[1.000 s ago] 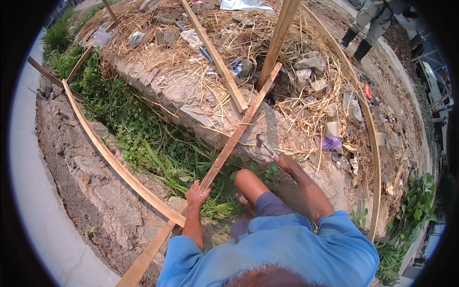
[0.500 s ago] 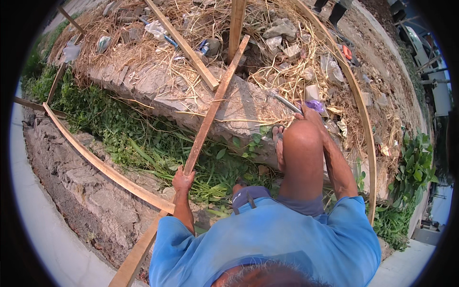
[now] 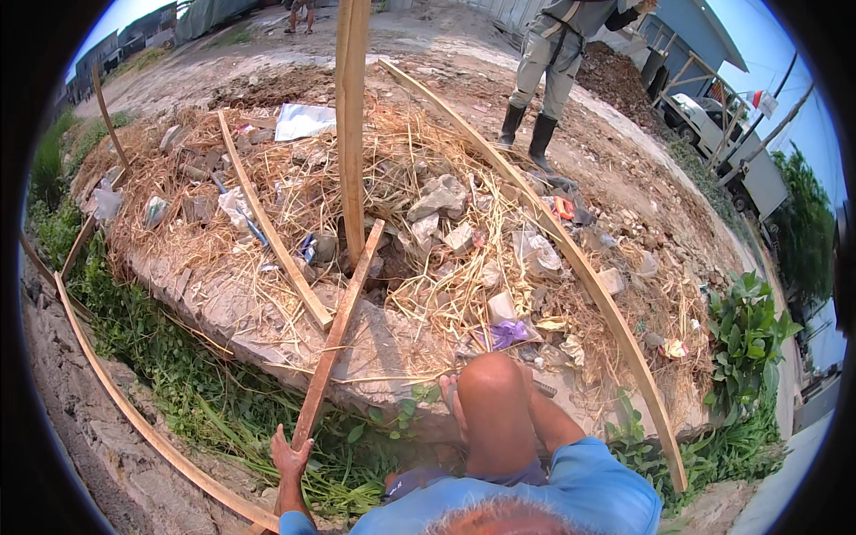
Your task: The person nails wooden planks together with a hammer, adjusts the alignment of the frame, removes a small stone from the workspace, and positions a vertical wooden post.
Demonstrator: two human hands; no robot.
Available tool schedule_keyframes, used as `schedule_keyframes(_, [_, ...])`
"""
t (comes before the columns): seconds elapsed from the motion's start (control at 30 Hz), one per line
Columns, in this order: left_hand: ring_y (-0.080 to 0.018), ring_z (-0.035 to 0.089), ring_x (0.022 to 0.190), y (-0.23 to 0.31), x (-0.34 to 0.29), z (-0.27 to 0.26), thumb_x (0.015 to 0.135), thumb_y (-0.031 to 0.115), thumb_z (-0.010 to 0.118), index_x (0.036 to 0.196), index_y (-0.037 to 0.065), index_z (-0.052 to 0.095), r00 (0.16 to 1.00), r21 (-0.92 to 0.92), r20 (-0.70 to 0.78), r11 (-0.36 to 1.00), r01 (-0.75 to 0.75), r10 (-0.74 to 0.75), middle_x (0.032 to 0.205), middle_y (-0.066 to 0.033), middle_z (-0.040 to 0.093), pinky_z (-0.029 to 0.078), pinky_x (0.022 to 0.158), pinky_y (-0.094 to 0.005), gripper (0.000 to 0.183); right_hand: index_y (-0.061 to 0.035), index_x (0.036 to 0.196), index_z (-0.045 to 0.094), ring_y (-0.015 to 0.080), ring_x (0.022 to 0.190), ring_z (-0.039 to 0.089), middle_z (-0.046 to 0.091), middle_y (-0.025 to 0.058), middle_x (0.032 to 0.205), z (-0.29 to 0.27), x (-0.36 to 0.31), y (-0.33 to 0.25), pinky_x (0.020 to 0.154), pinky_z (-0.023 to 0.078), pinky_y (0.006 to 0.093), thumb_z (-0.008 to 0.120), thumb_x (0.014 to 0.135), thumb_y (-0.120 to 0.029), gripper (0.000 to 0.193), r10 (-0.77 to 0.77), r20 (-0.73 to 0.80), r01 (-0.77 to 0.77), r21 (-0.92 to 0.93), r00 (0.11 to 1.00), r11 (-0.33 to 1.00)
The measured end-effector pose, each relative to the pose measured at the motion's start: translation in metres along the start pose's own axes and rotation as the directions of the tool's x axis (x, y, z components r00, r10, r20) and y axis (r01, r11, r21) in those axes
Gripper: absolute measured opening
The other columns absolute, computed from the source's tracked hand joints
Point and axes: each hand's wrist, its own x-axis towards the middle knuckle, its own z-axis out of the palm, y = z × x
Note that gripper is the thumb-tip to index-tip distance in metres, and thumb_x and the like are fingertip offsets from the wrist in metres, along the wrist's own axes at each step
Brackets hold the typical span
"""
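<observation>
My left hand point(image 3: 291, 457) is at the near, lower end of a reddish-brown wooden plank point(image 3: 332, 352), with its fingers and thumb on either side of the wood. The plank slants up and away across a concrete slab point(image 3: 241, 330). Its far end lies by the foot of an upright wooden post point(image 3: 351, 134). My right forearm point(image 3: 551, 421) runs behind my raised knee point(image 3: 493, 388), which hides the right hand. A short dark ridged piece point(image 3: 544, 389) shows beside the knee; what it belongs to is hidden.
A loose wooden strip point(image 3: 272, 223) rests on straw near the post. Long battens point(image 3: 580, 267) point(image 3: 152, 437) run at right and lower left. Rubble, plastic litter and a purple scrap point(image 3: 508, 333) cover the slab. Green weeds point(image 3: 205, 392) fill the ditch. A person in dark boots point(image 3: 542, 138) stands beyond.
The view has tilted up, showing more ground and the standing person. My right hand, which held a metal-shafted tool beyond the knee, has drawn back out of sight. The left stays at the plank's end.
</observation>
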Motion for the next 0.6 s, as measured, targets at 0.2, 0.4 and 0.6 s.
schedule_keyframes(0.2, [-0.0378,0.054,0.12,0.071,0.067,0.054,0.075,0.063,0.076,0.145,0.011,0.044,0.998,0.151,-0.054,0.988,-0.033,0.041,0.13,-0.0168,0.056,0.045,0.1,-0.0517,0.093,-0.0074,0.112,0.064,0.0435,0.095,0.067,0.07,0.0237,0.098,0.006,0.011,0.037,0.084,0.052,0.0546,0.057,0.093,-0.048,0.045,0.134,-0.176,-0.138,-0.01,0.975,0.99])
schedule_keyframes(0.4, [-0.0308,0.06,0.111,0.018,0.063,0.051,0.083,0.051,0.073,0.137,0.018,0.05,0.998,0.26,-0.042,0.964,0.055,-0.045,0.12,-0.0102,0.059,0.049,0.093,-0.0464,0.068,-0.0009,0.102,0.063,0.0409,0.092,0.067,0.069,0.0226,0.094,-0.044,-0.122,0.049,0.081,0.051,0.0513,0.065,0.089,-0.04,0.042,0.197,0.042,-0.202,0.23,0.979,0.952])
schedule_keyframes(0.6, [-0.0299,0.06,0.11,-0.003,0.044,0.044,0.085,0.056,0.069,0.138,0.017,0.049,0.999,0.247,-0.043,0.968,0.036,-0.026,0.119,-0.01,0.059,0.049,0.092,-0.0452,0.068,0.0001,0.099,0.063,0.0391,0.089,0.067,0.068,0.0217,0.092,-0.036,-0.203,0.118,0.08,0.051,0.0496,0.066,0.087,-0.035,0.037,0.297,0.031,-0.294,0.262,0.954,0.919])
